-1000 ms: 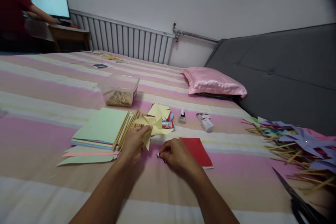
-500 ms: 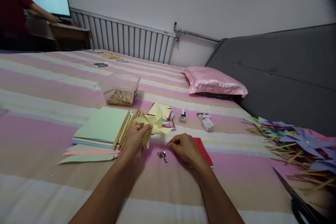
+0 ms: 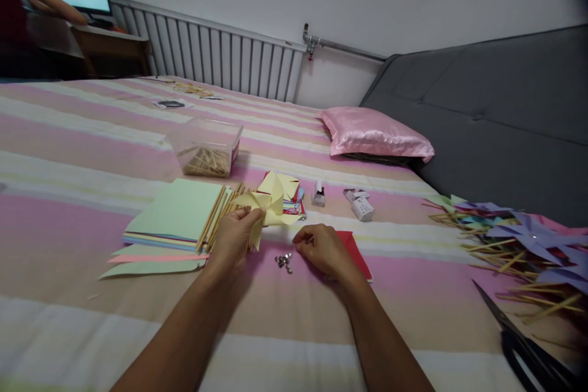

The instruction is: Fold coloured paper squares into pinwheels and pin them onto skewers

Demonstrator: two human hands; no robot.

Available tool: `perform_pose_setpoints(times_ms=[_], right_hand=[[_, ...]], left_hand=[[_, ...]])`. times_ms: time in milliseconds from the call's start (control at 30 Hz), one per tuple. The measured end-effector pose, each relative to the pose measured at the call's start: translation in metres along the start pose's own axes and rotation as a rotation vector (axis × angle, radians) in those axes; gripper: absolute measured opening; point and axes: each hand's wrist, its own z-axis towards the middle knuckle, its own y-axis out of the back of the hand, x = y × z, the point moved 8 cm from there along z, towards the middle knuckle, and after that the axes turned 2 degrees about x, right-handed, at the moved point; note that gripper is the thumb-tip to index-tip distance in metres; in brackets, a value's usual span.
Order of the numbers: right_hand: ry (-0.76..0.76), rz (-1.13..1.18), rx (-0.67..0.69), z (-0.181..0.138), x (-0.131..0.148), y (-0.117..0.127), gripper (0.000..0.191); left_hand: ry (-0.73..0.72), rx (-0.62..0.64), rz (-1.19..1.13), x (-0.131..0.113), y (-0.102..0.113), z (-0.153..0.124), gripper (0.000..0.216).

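My left hand [image 3: 235,237] is closed on a pale yellow folded paper pinwheel [image 3: 267,207], held just above the bed. My right hand [image 3: 324,250] is curled with its fingertips pinched; what they pinch is too small to name. A small heap of metal pins [image 3: 284,261] lies on the striped bedspread between the two hands. A red paper sheet [image 3: 356,249] lies partly under my right hand. Left of my left hand sits a stack of coloured paper [image 3: 177,219] with several wooden sticks [image 3: 219,216] along its edge.
A clear plastic box [image 3: 206,148] holds more sticks. A stapler [image 3: 318,194] and a small white box [image 3: 361,206] lie beyond the hands. Finished pinwheels [image 3: 528,236] are piled at right, black scissors [image 3: 528,346] at lower right. Another person [image 3: 27,0] sits at a monitor, far left.
My right hand has lifted off the pins and moved right and away toward the red sheet, leaving the pins on the bed. The camera has tilted down a little.
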Motion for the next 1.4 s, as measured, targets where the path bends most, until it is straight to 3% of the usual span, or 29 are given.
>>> perform_pose_setpoints(times_ms=[200, 367, 667, 967, 1200, 1300, 1400], right_hand=[[0.056, 0.054, 0.129, -0.004, 0.008, -0.011, 0.015], [0.063, 0.039, 0.083, 0.002, 0.002, -0.02, 0.015], [-0.054, -0.02, 0.015, 0.006, -0.008, -0.017, 0.024], [-0.03, -0.066, 0.044, 0.004, -0.005, -0.014, 0.014], [0.057, -0.123, 0.04, 0.001, 0.007, -0.016, 0.02], [0.083, 0.028, -0.038, 0.004, 0.003, -0.004, 0.018], [0.045, 0.238, -0.239, 0.007, -0.009, 0.019, 0.011]], left_hand=[[-0.01, 0.016, 0.002, 0.0, -0.001, 0.001, 0.023], [-0.011, 0.021, 0.017, 0.001, -0.001, 0.001, 0.024], [-0.015, 0.015, 0.035, 0.003, -0.001, 0.003, 0.026], [0.001, 0.017, 0.042, 0.004, 0.0, 0.002, 0.026], [-0.001, 0.029, 0.048, 0.004, -0.001, 0.002, 0.026], [-0.002, 0.026, 0.045, 0.004, -0.001, 0.002, 0.027], [0.003, 0.009, 0.058, 0.004, 0.001, 0.001, 0.027]])
